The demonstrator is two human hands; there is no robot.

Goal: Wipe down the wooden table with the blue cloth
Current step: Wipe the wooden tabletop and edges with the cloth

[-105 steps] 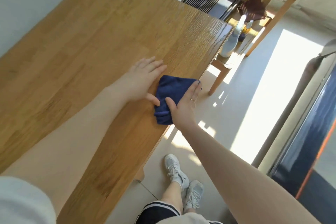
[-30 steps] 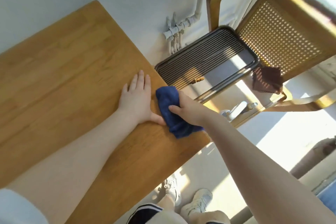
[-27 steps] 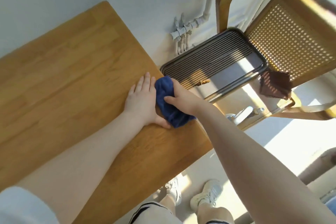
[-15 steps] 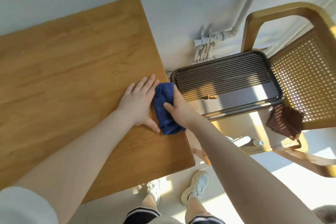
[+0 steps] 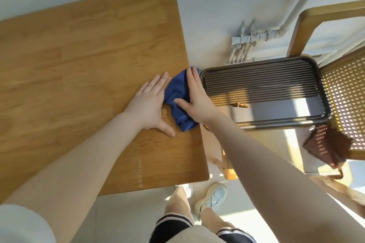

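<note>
The wooden table (image 5: 79, 61) fills the left of the view, with its right edge running down the middle. A bunched dark blue cloth (image 5: 177, 98) lies on that right edge. My right hand (image 5: 197, 98) presses flat on the cloth, fingers pointing away from me, thumb stretched over the fabric. My left hand (image 5: 152, 102) lies palm down on the bare wood just left of the cloth, fingers spread, its edge touching the fabric.
A dark ribbed metal tray (image 5: 266, 92) sits right beside the table edge, on a wooden chair with a cane back (image 5: 347, 92). A brown cloth (image 5: 327, 146) hangs off the chair. White pipes (image 5: 248, 39) run along the wall. My feet stand below the table's near corner.
Both hands and the cloth have slid along the table's right edge toward the far end. The cloth now reaches level with the tray's corner. My view has swung right.
</note>
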